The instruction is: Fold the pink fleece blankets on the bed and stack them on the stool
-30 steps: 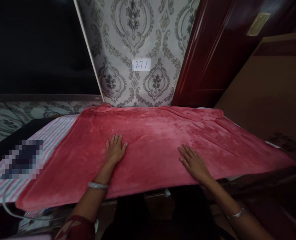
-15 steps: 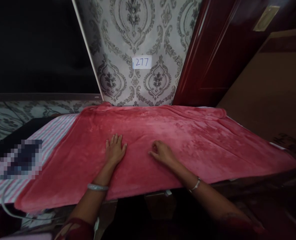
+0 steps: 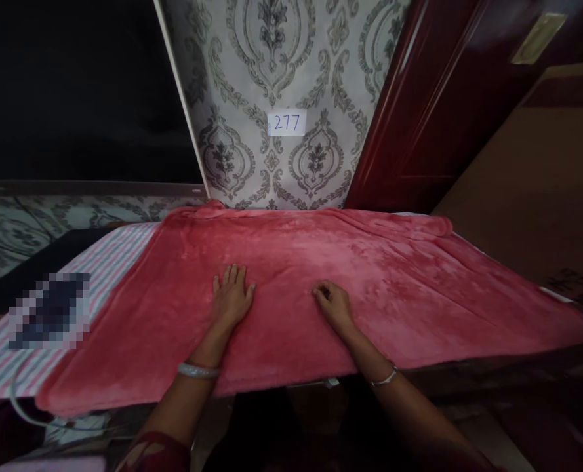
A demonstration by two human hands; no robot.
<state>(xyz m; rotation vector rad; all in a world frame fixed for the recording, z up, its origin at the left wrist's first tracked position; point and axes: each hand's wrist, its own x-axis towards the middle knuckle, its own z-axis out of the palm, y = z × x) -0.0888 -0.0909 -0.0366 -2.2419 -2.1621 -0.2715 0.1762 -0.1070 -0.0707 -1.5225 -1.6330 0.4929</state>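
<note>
A pink-red plush blanket (image 3: 281, 328) lies spread over a table. My left hand (image 3: 232, 298) rests flat on the blanket left of its middle, fingers stretched out and slightly apart. To the right of it, my right hand (image 3: 334, 305) is just over or touching the blanket. Its fingers curl in, with thumb and fingertips pinched together; whatever they hold, if anything, is too small to make out. The blanket is mostly smooth, with a few creases on the right and bunched folds along its far edge.
A striped cloth (image 3: 119, 249) shows beneath the blanket on the left, with a pixelated dark object (image 3: 50, 311) on it. A large black screen (image 3: 75, 92) stands behind left. The wall bears a paper label (image 3: 286, 122) reading 277. On the right stands a cardboard box (image 3: 542, 177).
My right hand has moved a little to the right, and its thumb and fingers have come together. My left hand stays flat in place. The view has shifted slightly.
</note>
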